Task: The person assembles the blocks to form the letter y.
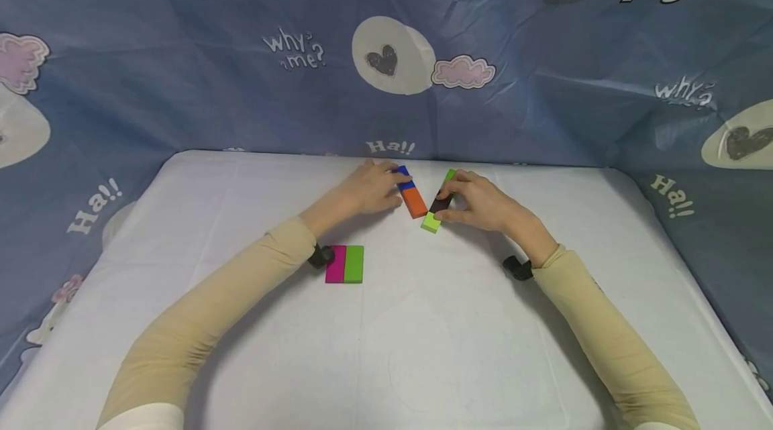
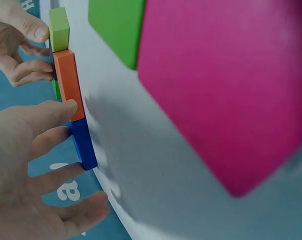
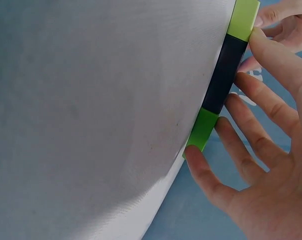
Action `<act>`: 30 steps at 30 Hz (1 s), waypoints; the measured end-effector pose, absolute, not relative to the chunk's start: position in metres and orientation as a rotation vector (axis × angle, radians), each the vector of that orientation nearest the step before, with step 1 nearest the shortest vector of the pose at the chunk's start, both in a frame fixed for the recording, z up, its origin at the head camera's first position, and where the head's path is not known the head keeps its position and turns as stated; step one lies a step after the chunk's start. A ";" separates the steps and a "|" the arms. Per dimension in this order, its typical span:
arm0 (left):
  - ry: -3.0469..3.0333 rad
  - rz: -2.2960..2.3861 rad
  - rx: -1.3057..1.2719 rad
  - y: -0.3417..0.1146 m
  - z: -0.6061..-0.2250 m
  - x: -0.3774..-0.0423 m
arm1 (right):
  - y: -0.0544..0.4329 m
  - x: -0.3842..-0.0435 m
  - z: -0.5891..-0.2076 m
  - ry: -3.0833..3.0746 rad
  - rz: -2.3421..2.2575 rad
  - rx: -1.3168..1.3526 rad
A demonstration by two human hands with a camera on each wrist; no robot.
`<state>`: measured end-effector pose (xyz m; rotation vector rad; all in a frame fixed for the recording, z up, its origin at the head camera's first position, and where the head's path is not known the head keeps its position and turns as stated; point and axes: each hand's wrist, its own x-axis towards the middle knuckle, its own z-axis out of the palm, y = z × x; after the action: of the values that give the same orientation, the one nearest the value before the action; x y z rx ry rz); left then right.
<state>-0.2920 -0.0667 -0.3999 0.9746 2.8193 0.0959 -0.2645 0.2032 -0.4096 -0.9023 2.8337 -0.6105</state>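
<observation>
My left hand (image 1: pixel 371 188) is at the back of the white table, fingers spread along a short row of an orange block (image 1: pixel 415 203) and a blue block (image 2: pixel 84 145). Its thumb touches the orange one; fingertips lie by the blue one. To the right, my right hand (image 1: pixel 483 202) has its fingers stretched along a second row: a lime block (image 3: pixel 243 20), a black block (image 3: pixel 226 75) and a green block (image 3: pixel 203 127). The right thumb is at the lime block, the little finger at the green end. In the head view the rows slant toward each other, nearly meeting at their near ends.
A magenta block (image 1: pixel 335 264) and another green block (image 1: pixel 353 264) lie side by side in front, near my left wrist's camera. Behind the white table (image 1: pixel 423 349) hangs a blue printed cloth (image 1: pixel 229 94), close to the back edge.
</observation>
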 end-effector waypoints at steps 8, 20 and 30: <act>2.799 0.140 0.977 -0.075 -0.394 -0.284 | 0.203 -0.265 -0.411 2.836 -0.610 -0.909; 2.788 0.272 1.025 -0.106 -0.401 -0.264 | 0.204 -0.264 -0.410 2.838 -0.609 -0.904; 2.759 0.418 1.064 -0.139 -0.396 -0.223 | 0.204 -0.264 -0.411 2.834 -0.620 -0.912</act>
<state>-0.2235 -0.1392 -0.3965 1.0642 2.7588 0.4182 -0.2639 0.2044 -0.4106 -0.9119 2.8342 -0.6203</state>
